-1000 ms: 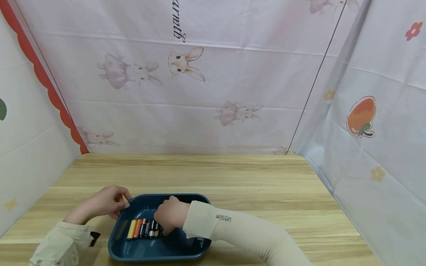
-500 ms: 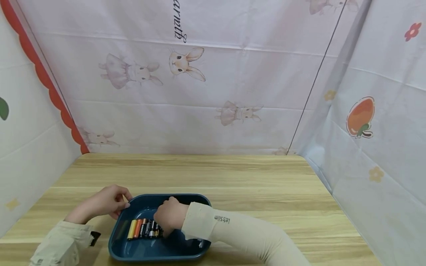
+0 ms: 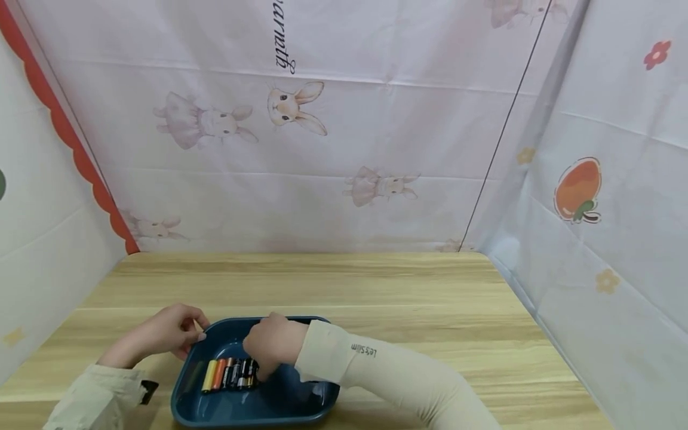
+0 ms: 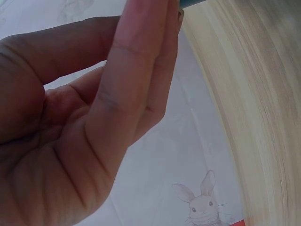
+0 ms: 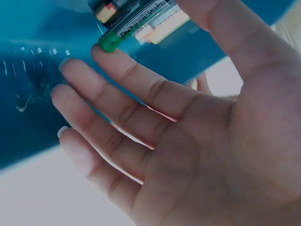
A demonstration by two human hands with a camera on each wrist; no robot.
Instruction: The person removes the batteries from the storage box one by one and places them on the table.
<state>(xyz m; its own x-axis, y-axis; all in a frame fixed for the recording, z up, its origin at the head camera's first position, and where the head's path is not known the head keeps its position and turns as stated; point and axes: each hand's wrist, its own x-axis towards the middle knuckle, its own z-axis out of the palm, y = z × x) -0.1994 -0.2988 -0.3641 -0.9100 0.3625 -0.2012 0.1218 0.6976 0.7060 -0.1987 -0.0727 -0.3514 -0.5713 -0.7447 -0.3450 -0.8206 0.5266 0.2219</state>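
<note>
A deep dark-blue tray (image 3: 290, 407) sits near the table's front edge. Inside it, several batteries lie side by side in a row, with a yellow battery (image 3: 210, 375) and an orange battery (image 3: 219, 375) at the left end and mostly black ones (image 3: 236, 375) beyond. My left hand (image 3: 163, 335) pinches the tray's upper left rim; its fingertips are partly cut off in the left wrist view. Over the row's right end, my right hand (image 3: 274, 343) holds a green battery (image 5: 123, 32) lengthwise between thumb and index finger. Its other fingers are extended. From above, that hand hides the green battery.
A wood-grain table (image 3: 419, 310) extends behind and to the right of the tray. Fabric screens printed with rabbits, such as the back screen (image 3: 333, 143), enclose the back and both sides.
The head view has shifted slightly. My right hand has risen a little over the row's right end, while my left hand stays at the tray rim.
</note>
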